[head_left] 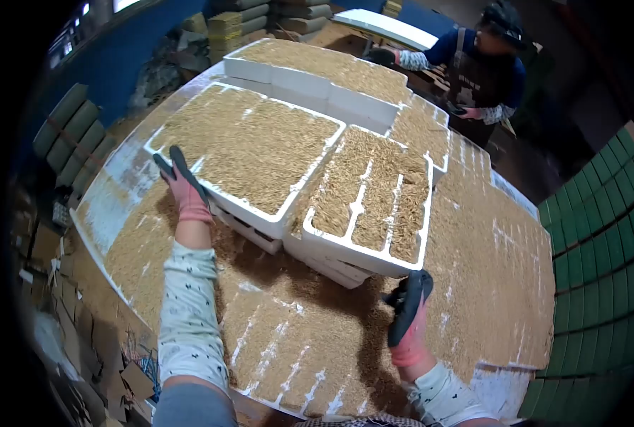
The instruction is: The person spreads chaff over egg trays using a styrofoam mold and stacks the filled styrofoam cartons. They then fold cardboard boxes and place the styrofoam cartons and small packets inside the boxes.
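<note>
Head view, looking down: two bare forearms in patterned sleeves reach over a wide work surface [114, 226] strewn w/ tan, grain-like bits. L hand [182, 181], in a grey-and-pink glove, is at the near-L edge of a big white tray [276, 215]; thumb & fingers are spread apart against the rim. R hand [411, 307], gloved likewise, is bunched just under the near-R corner of a smaller white tray [359, 250]; can't tell if it's clamped on. Both trays are filled w/ the bits & sit side by side mid-surface, raised on more white trays [324, 266]; white ribs show through the fill in the smaller one. Behind, another filled tray [363, 104] lies across the far side. Top R, a co-worker [477, 75] in a dark cap, apron & patterned sleeves stands at the far edge. Far R: green stacked blocks [601, 206]. Far L: strapped grey-green bundles [75, 135].
</note>
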